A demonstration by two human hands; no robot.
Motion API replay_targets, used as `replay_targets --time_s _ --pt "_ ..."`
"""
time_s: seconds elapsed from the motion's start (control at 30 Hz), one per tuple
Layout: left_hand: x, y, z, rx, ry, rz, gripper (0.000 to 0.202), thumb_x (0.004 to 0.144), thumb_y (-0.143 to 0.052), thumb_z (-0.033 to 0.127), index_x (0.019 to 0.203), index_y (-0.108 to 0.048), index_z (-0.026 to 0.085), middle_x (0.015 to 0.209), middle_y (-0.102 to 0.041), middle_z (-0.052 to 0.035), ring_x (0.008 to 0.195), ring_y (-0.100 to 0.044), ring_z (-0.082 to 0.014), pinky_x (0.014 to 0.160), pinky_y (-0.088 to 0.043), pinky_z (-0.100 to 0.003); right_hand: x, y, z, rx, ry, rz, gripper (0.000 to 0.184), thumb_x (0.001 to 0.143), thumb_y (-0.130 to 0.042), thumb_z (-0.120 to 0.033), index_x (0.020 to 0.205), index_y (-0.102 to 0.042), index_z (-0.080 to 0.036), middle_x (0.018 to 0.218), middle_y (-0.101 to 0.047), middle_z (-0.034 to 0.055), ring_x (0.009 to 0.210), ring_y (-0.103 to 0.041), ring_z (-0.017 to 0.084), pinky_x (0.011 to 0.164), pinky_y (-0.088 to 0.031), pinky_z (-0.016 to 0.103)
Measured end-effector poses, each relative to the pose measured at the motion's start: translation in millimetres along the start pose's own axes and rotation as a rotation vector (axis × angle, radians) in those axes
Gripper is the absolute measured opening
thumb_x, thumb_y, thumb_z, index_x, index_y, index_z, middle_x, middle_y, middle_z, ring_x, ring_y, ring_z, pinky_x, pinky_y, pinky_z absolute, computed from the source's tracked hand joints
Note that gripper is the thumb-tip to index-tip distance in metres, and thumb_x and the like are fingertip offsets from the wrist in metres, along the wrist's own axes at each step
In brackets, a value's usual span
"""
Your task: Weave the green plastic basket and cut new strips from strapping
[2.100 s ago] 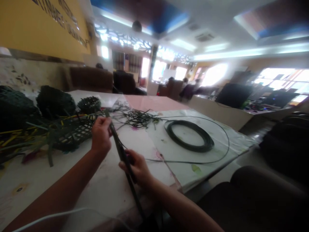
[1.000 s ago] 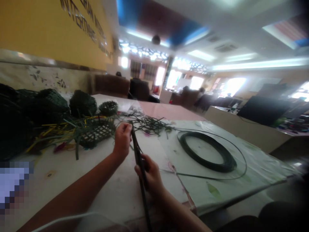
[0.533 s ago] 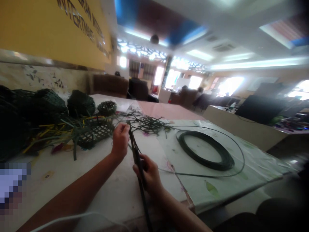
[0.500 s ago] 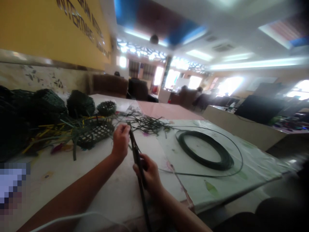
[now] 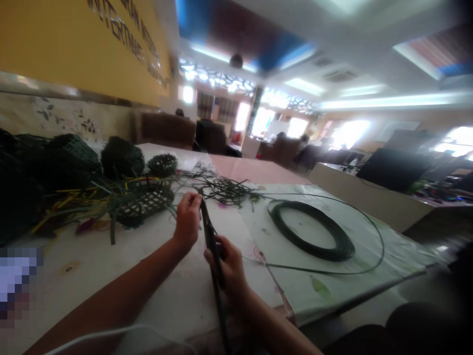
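A bundle of long dark green strips (image 5: 208, 228) stands slanted over the table in front of me. My left hand (image 5: 188, 217) pinches its upper end between thumb and fingers. Lower down, my right hand (image 5: 228, 264) is wrapped round the same bundle, whose tail hangs toward the table's near edge. To the right lies a coil of dark green strip (image 5: 314, 229). One loose strip (image 5: 380, 231) makes a wide loop around this coil and runs back toward my right hand; where it ends there is hidden.
Cut green strips (image 5: 229, 190) lie scattered beyond my hands. At left are an openwork woven piece (image 5: 144, 204), yellow strips (image 5: 61, 209), a small woven ball (image 5: 162, 165) and dark woven bundles (image 5: 123, 157). A white cable (image 5: 111, 331) crosses the near left. Another desk (image 5: 369, 197) stands at right.
My left hand has shifted slightly down and right, and the gap between the strips near it has narrowed. The loose loop bulges farther right. My right hand stays nearly in place.
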State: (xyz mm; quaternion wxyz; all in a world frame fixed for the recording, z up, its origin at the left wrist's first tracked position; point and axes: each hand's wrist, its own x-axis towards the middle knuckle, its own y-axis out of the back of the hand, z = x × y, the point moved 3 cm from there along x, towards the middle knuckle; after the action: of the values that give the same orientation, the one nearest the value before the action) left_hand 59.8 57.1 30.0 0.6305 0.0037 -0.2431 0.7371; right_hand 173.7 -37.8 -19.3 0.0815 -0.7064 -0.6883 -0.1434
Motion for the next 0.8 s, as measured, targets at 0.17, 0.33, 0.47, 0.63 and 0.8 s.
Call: replay_targets --time_s 0.17,0.33,0.47,0.63,0.8 --pt "-12.6 -8.5 2.5 0.029 0.027 -0.048 0.020 0.084 -0.058 0.030 0.071 -0.048 0.019 0.056 -0.038 0.0065 0.046 -0.032 -0.0074 0.042 -0.026 -0.019 1.9 0.3 5.2 0.068 -0.012 -0.008 0.032 0.082 -0.067 -0.039 0.104 -0.059 -0.018 0.065 -0.051 -0.0043 0.055 -0.042 0.010 0.050 -0.035 0.022" --pt "-21.0 -12.8 5.1 0.048 0.044 -0.056 0.020 0.085 -0.056 0.030 0.071 -0.047 0.019 0.058 -0.039 0.0060 0.048 -0.032 -0.0079 0.044 -0.029 -0.020 2.0 1.0 -2.2 0.073 0.014 0.003 0.028 0.083 -0.066 -0.039 0.100 -0.059 -0.018 0.066 -0.050 -0.0043 0.057 -0.041 0.010 0.051 -0.034 0.022" --pt "-21.0 -10.6 5.6 0.092 0.045 -0.022 0.020 0.085 -0.055 0.028 0.070 -0.047 0.019 0.060 -0.041 0.0049 0.051 -0.033 -0.0087 0.046 -0.029 -0.020 -0.4 1.3 -4.8 -0.003 -0.008 0.029 0.026 0.082 -0.065 -0.039 0.095 -0.062 -0.016 0.062 -0.051 -0.0045 0.054 -0.039 0.009 0.049 -0.031 0.022" --pt "-24.5 -12.4 3.0 0.135 0.022 -0.027 0.019 0.084 -0.056 0.027 0.069 -0.049 0.019 0.060 -0.042 0.0040 0.054 -0.036 -0.0101 0.048 -0.031 -0.021 1.8 2.0 2.2 0.002 -0.045 0.042 0.033 0.081 -0.066 -0.043 0.099 -0.061 -0.016 0.062 -0.052 -0.0045 0.054 -0.043 0.010 0.049 -0.034 0.022" --pt "-29.6 -17.6 -0.9 0.115 0.030 -0.073 0.021 0.083 -0.057 0.031 0.068 -0.049 0.019 0.060 -0.043 0.0038 0.055 -0.039 -0.0109 0.049 -0.033 -0.021 5.6 3.4 4.0 0.099 -0.027 0.072 0.034 0.081 -0.067 -0.044 0.102 -0.060 -0.018 0.064 -0.052 -0.0051 0.055 -0.043 0.010 0.050 -0.035 0.021"
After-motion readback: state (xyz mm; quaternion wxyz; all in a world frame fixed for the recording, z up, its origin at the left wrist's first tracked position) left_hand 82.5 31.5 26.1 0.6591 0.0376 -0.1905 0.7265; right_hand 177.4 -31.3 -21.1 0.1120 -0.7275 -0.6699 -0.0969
